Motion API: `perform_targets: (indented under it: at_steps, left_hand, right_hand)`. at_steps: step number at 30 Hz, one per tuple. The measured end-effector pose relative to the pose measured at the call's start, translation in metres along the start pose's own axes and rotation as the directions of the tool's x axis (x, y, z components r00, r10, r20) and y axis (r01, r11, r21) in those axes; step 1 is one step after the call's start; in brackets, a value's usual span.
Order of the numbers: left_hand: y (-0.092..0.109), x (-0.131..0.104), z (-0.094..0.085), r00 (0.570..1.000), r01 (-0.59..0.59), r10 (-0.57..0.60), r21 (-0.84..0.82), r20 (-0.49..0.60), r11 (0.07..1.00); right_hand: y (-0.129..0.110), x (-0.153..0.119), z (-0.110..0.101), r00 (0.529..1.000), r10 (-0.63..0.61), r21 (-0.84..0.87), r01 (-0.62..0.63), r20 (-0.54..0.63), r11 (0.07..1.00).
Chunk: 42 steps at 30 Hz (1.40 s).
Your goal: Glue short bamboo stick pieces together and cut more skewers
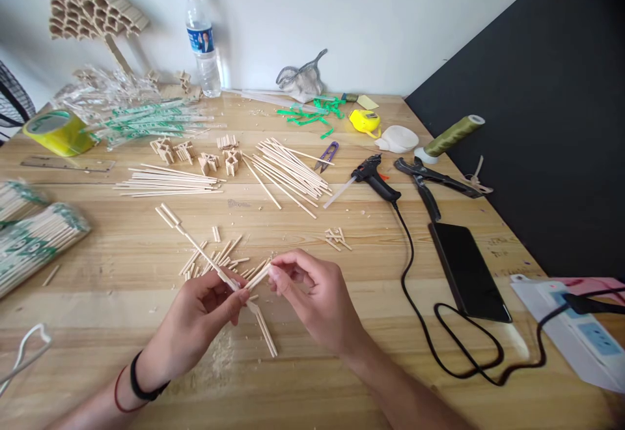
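Observation:
My left hand (208, 309) pinches a long, thin assembly of wooden sticks (198, 245) near its lower end. The assembly slants up to the left and has paired short sticks at its tip. Between the thumb and fingers of my right hand (312, 290) is the end of a short stick piece (258, 277), which angles up from my left fingertips. Another pair of sticks (266, 332) points down below my left hand. Loose short sticks (227, 254) lie on the table behind my hands, partly hidden by them.
Long sticks (293, 172) and small stick blocks (209, 163) lie farther back. At the right are a glue gun (375, 179) with its cable, pliers (439, 179), a phone (469, 273) and a power strip (581, 326). A water bottle (201, 42) stands by the wall.

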<state>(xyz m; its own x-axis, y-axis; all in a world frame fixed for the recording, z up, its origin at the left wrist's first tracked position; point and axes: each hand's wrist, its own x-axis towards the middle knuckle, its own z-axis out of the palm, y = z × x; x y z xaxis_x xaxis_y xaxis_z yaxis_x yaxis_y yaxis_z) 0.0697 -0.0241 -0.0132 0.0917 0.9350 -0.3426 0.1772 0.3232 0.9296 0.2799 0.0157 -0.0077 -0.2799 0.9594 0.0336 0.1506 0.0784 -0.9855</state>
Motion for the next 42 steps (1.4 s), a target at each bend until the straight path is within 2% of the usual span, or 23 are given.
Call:
perform_targets:
  at_steps: [5,7,9,12,13,15,18,20,23,28,32,35,39,42]
  left_hand:
    - [0.001,0.001,-0.001,0.999,-0.043,0.042,-0.057,-0.015,0.997]
    - [0.001,0.002,-0.001,0.998,-0.062,0.059,-0.101,-0.033,0.993]
    - [0.001,0.002,-0.001,0.997,-0.078,0.074,-0.138,-0.030,0.987]
    - [0.000,0.001,0.000,0.997,-0.078,0.078,-0.144,-0.005,0.987]
    - [-0.001,0.000,0.001,0.997,-0.073,0.075,-0.129,0.010,0.989]
    - [-0.002,-0.003,0.003,0.995,-0.078,0.082,-0.092,0.047,0.993]
    - [-0.004,-0.006,0.005,0.987,-0.113,0.117,-0.045,0.108,0.993]
    - [-0.004,-0.007,0.006,0.980,-0.140,0.139,-0.003,0.143,0.990]
    - [0.000,-0.007,0.003,0.966,-0.199,0.181,0.085,0.186,0.976]
    - [0.012,-0.006,-0.006,0.913,-0.353,0.284,0.218,0.294,0.910]
    - [0.014,-0.009,-0.008,0.917,-0.384,0.314,0.326,0.247,0.864]
    - [0.010,-0.013,-0.005,0.944,-0.322,0.280,0.301,0.177,0.897]
    - [0.005,-0.010,-0.004,0.989,-0.139,0.133,0.113,0.065,0.984]
    - [0.004,0.002,-0.013,0.994,-0.051,0.040,-0.113,-0.097,0.992]
  right_hand:
    - [0.004,0.003,-0.005,0.998,0.041,0.037,-0.040,-0.040,0.999]
    - [0.007,0.007,-0.009,0.998,0.050,-0.032,-0.051,-0.045,0.998]
    - [0.009,0.010,-0.013,0.998,-0.013,-0.182,0.000,-0.067,0.983]
    - [0.007,0.012,-0.015,0.977,-0.192,-0.366,0.144,-0.098,0.919]
    - [0.005,0.011,-0.014,0.972,-0.222,-0.366,0.178,-0.080,0.913]
    - [-0.002,0.007,-0.011,0.981,-0.191,-0.255,0.192,0.028,0.948]
    - [-0.010,0.000,-0.004,0.976,-0.049,-0.063,0.064,0.212,0.996]
    - [-0.011,-0.003,0.001,0.967,0.028,-0.024,-0.023,0.253,0.999]
    - [-0.010,-0.004,0.004,0.960,0.080,-0.029,-0.075,0.268,0.997]
    - [-0.010,-0.006,0.003,0.948,0.017,-0.058,0.001,0.317,0.998]
    - [-0.012,-0.010,0.008,0.920,-0.106,-0.040,0.130,0.376,0.991]
    - [-0.010,-0.014,0.014,0.914,-0.185,-0.030,0.209,0.360,0.977]
    - [-0.007,-0.018,0.018,0.909,-0.268,-0.051,0.298,0.318,0.953]
    - [-0.007,-0.021,0.017,0.906,-0.275,-0.078,0.315,0.322,0.946]
